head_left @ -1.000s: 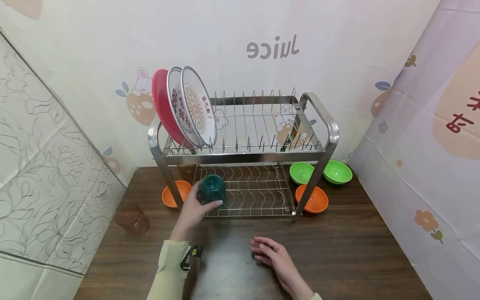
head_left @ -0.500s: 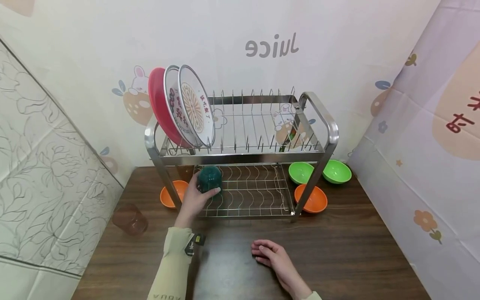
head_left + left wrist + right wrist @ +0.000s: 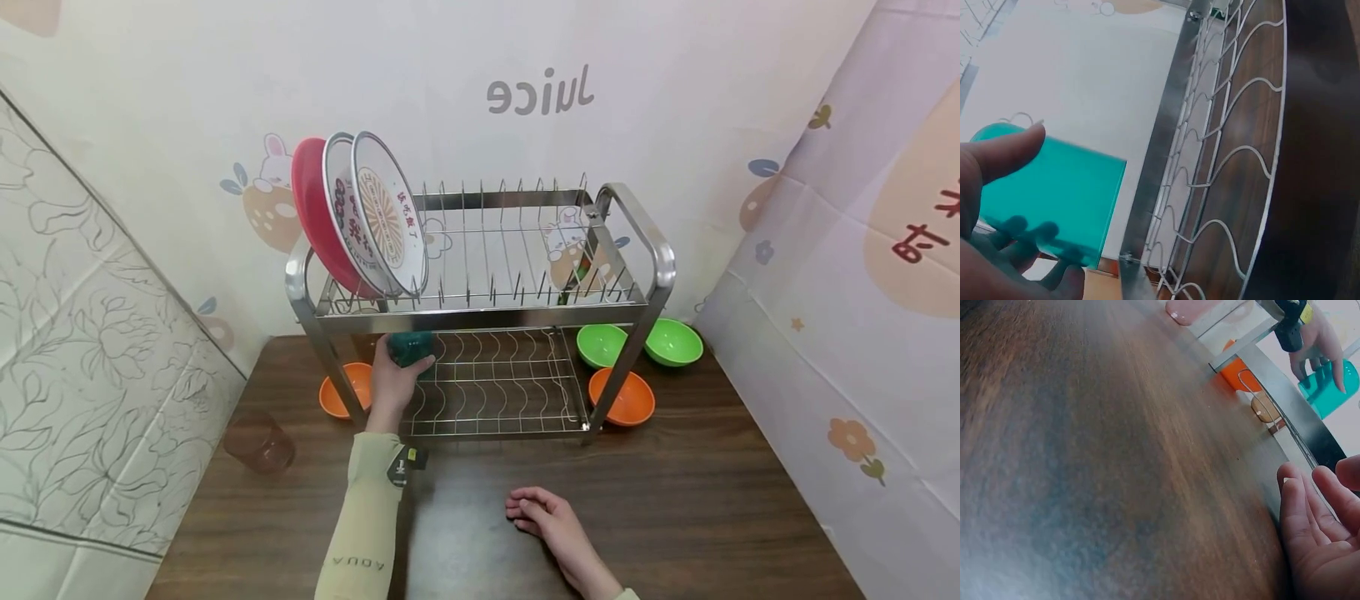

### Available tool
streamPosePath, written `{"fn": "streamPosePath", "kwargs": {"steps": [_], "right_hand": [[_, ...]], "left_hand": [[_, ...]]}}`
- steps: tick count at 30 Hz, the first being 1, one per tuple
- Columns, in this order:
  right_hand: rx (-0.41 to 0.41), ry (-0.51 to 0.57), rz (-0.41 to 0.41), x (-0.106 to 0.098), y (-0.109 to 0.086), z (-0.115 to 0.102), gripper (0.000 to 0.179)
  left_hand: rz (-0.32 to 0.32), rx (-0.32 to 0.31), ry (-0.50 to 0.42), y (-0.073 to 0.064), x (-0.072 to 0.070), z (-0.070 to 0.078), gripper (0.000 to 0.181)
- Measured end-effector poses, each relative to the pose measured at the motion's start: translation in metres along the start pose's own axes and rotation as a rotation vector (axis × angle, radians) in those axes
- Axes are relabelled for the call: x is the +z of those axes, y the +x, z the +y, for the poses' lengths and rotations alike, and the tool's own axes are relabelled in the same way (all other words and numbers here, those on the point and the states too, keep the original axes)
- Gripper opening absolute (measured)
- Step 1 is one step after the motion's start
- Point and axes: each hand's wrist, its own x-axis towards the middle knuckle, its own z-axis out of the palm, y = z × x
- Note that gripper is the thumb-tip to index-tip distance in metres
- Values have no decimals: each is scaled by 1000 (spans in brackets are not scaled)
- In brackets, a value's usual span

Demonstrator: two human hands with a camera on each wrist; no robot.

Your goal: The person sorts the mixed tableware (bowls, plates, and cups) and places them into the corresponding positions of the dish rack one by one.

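My left hand (image 3: 393, 379) grips a teal see-through cup (image 3: 412, 347) under the upper tier of the metal dish rack (image 3: 480, 318), above the left part of its lower wire shelf. In the left wrist view, the thumb lies along one side of the cup (image 3: 1054, 187) and the fingers show through the other. The upper rail hides part of the cup in the head view. Idle on the table, my right hand (image 3: 551, 525) holds nothing, its fingers loosely curled. In the right wrist view its fingers (image 3: 1297, 512) show in front of the rack.
A red plate (image 3: 309, 192) and two white patterned plates (image 3: 390, 217) lean at the upper tier's left. An orange bowl (image 3: 337, 398) and a pinkish see-through cup (image 3: 260, 442) are left; another orange bowl (image 3: 632, 400) and two green bowls (image 3: 673, 343) are right. Walls stand behind and beside.
My left hand has carried the teal cup farther back and slightly left, in under the upper tier. My right hand has shifted slightly, its fingers a little more curled.
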Motion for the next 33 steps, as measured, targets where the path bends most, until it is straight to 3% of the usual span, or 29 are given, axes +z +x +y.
{"fn": "streamPosePath", "kwargs": {"steps": [4,9,13,19,21,25,33], "right_hand": [[-9,12,0,0,1,1,36],[-14,19,0,-2,2,3,36],[-7,24,-1,-3,1,4,35],[-1,28,-4,-2,0,3,35],[-5,29,-4,-2,0,4,35],[-19,29,4,-3,-1,5,35],[-42,34,5,-3,-2,6,34]], "left_hand": [[20,-6,62,10,3,-4,87],[51,-67,148,21,9,-5,92],[105,-106,113,29,12,-7,90],[156,-143,-86,37,14,-16,80],[182,-148,-112,39,15,-18,76],[221,-153,-58,44,16,-17,70],[221,-168,29,55,18,-14,47]]}}
